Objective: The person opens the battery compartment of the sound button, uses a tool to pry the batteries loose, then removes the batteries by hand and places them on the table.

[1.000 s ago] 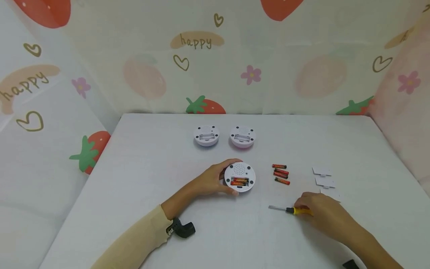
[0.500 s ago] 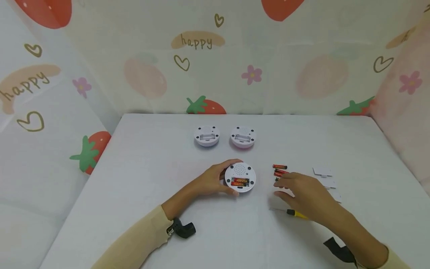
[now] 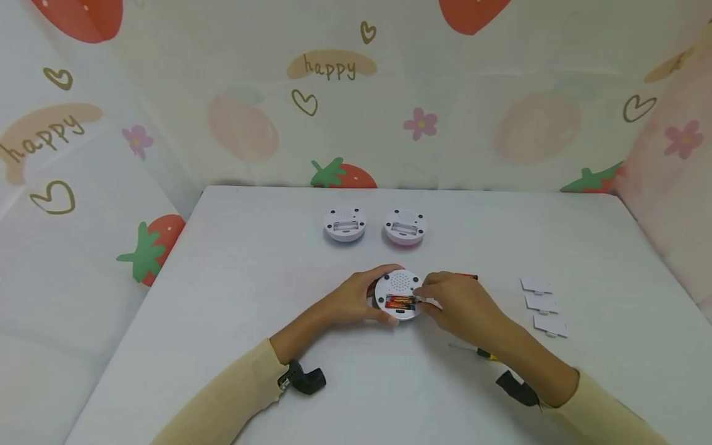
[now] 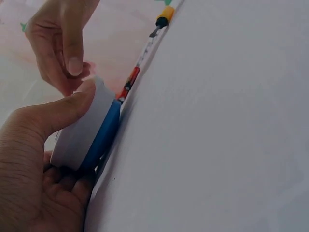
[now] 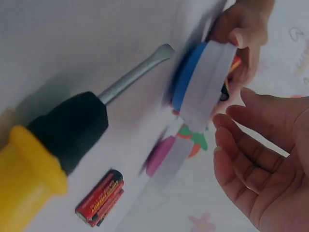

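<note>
My left hand (image 3: 350, 300) grips a round white device (image 3: 398, 282) by its left rim, thumb in front and fingers behind. Its underside faces up, with speaker holes and an uncovered compartment holding batteries (image 3: 399, 302). In the left wrist view the device's lower body (image 4: 104, 130) is blue. My right hand (image 3: 467, 306) is at the device's right edge, its fingertips by the battery ends. The right wrist view shows its thumb (image 5: 248, 96) and loosely bent fingers apart, close to a dark battery end (image 5: 223, 93); whether they touch is unclear.
Two similar devices (image 3: 345, 225) (image 3: 405, 227) with bare compartments sit farther back. Loose batteries (image 5: 99, 198) lie on the table right of the held device. A yellow-handled flat screwdriver (image 3: 486, 355) lies below the right forearm. Three white covers (image 3: 541, 303) line up at the right.
My right hand has let go of the screwdriver, leaving it on the table, and moved up and left past the loose batteries to the device. The left hand keeps its hold.
</note>
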`<move>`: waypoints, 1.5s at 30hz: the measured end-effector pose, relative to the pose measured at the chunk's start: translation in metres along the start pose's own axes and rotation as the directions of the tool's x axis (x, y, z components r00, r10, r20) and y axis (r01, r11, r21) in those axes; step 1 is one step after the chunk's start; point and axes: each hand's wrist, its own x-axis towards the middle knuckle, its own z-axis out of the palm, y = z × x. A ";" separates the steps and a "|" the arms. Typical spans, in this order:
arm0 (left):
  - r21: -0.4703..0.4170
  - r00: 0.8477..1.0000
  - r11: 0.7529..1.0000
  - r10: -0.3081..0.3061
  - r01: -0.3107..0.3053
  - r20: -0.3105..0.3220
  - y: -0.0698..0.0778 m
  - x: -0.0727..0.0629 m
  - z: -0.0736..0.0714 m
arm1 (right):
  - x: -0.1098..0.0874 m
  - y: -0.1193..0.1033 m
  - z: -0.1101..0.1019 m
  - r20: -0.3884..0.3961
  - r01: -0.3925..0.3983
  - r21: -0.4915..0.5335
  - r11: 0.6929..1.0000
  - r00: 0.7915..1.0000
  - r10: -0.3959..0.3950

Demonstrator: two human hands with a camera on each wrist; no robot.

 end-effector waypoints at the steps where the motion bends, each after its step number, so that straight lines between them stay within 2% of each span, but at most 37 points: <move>1: 0.001 1.000 1.000 -0.002 0.002 0.001 0.000 0.000 0.000 | 0.001 -0.001 0.001 0.000 -0.002 -0.004 1.000 1.000 0.002; 11: -0.019 1.000 1.000 -0.017 0.017 -0.004 0.000 0.000 0.001 | 0.010 -0.005 0.007 -0.010 0.046 -0.111 0.993 0.999 -0.048; 20: -0.050 1.000 0.999 -0.013 0.013 0.004 0.000 0.000 0.002 | 0.012 -0.008 0.006 0.025 0.074 -0.245 0.967 0.997 -0.070; 24: -0.045 1.000 0.999 -0.004 0.004 0.000 -0.001 0.002 0.002 | 0.008 -0.004 0.005 0.017 0.066 -0.229 0.971 0.998 -0.064; 30: -0.069 1.000 0.998 0.006 -0.007 -0.016 -0.005 0.002 0.002 | 0.003 0.004 -0.003 -0.050 0.051 -0.183 0.982 0.997 -0.061; 39: -0.097 1.000 0.995 -0.008 0.007 -0.010 -0.006 0.003 0.002 | -0.010 0.025 -0.017 -0.090 -0.048 -0.164 0.985 0.995 0.033; 45: -0.112 1.000 0.994 -0.003 0.002 -0.012 -0.005 0.003 0.002 | -0.025 0.040 -0.022 -0.081 -0.088 -0.167 0.982 0.994 0.075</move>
